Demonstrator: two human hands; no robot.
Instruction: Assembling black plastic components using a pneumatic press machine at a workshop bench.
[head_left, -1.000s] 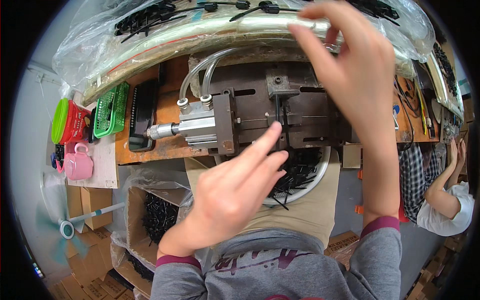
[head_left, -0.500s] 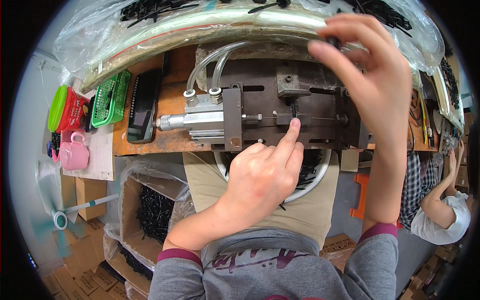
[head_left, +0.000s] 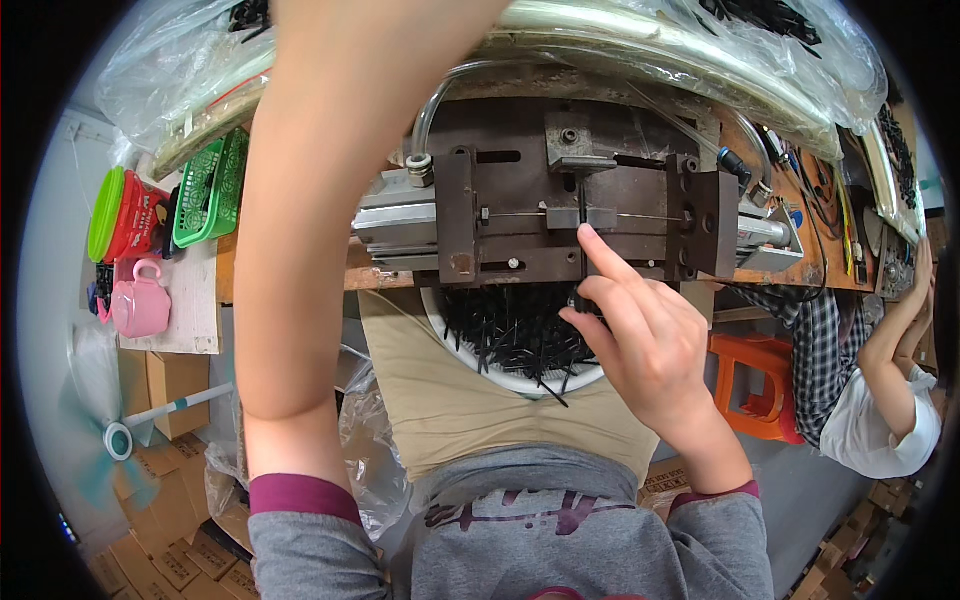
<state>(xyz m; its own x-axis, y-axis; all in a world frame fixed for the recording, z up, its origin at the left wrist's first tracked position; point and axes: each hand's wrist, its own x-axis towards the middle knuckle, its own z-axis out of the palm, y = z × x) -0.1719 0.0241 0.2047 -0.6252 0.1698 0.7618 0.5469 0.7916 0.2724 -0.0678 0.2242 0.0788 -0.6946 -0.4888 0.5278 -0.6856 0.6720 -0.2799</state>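
My right hand [head_left: 645, 345] is at the front of a dark metal fixture [head_left: 510, 240]. Its index fingertip rests at a small block [head_left: 563, 217] in the middle, where a thin black plastic piece [head_left: 583, 196] stands in the slot. The thumb and curled fingers close on a thin black plastic piece below the block; whether it is the same piece I cannot tell. My left arm stretches up across the left of the fixture, and the left hand [head_left: 395, 35] is blurred at the top edge with its fingers out of sight. In my lap sits a white basin [head_left: 440, 325] of black plastic pieces.
Air cylinders [head_left: 400, 225] with clear hoses flank the fixture. A plastic-wrapped ledge [head_left: 680, 60] runs behind it. At left are a green basket [head_left: 212, 195], a red tub [head_left: 135, 215] and a pink cup [head_left: 142, 305]. Beside an orange stool [head_left: 750, 385], another person [head_left: 885, 420] sits at right.
My left hand has left the block and swung up to the far top edge. My right hand has come down from the upper right to the block, its index finger now touching there.
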